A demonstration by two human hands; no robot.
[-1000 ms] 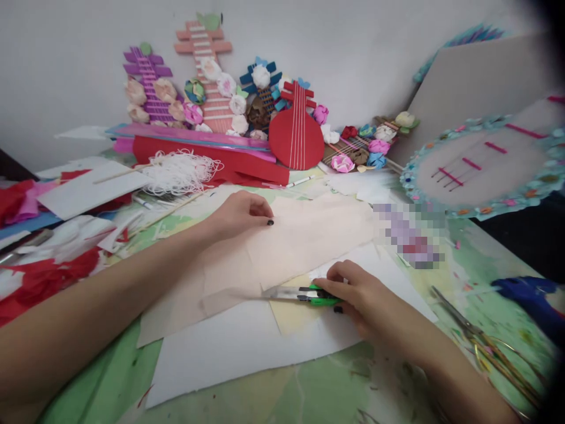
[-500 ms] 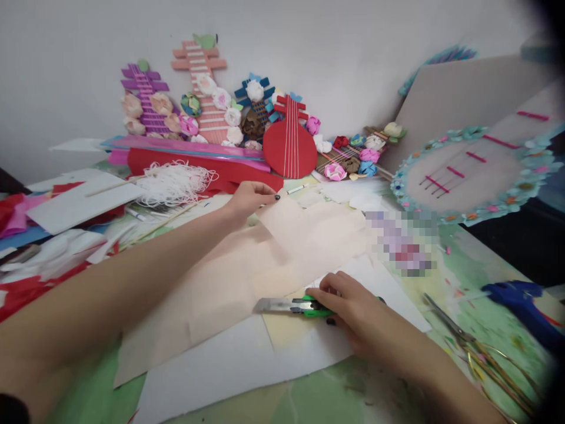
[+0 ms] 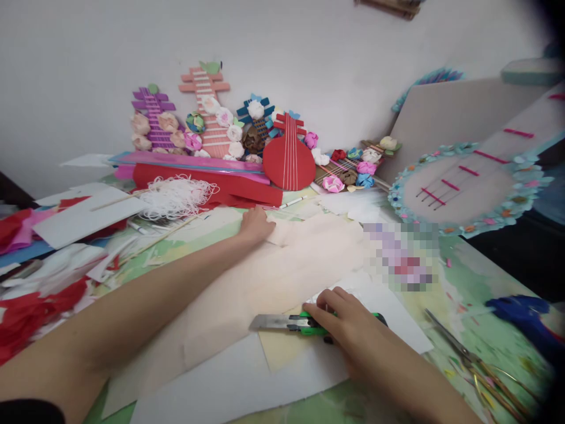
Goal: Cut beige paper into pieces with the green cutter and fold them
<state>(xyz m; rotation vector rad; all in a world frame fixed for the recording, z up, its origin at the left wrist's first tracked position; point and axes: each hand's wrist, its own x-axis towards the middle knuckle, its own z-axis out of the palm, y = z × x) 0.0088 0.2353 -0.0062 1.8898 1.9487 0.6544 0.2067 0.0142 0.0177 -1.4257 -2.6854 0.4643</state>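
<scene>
My right hand [image 3: 346, 321] is closed round a green and black utility knife [image 3: 314, 330]. Its broad blade is out and points left, low over the papers. At the far edge of a pale pink paper sheet [image 3: 229, 294] is my left hand [image 3: 257, 227], its back towards me and the fingers curled in at the sheet's edge, their tips hidden. Under the pink sheet lie a white board [image 3: 229, 377] and a yellowish piece of paper [image 3: 282, 350], partly covered.
Gold-handled scissors [image 3: 474, 365] and a blue glue gun [image 3: 523, 315] lie at the right. White string [image 3: 176, 197] and red paper scraps [image 3: 48, 312] are on the left. Along the wall stand decorated instrument models, including a red lute shape [image 3: 289, 159].
The lifted corner of the pink sheet has come down flatter, and my left hand has turned back-up at its far edge. My right hand still holds the knife. The view has tilted slightly upward.
</scene>
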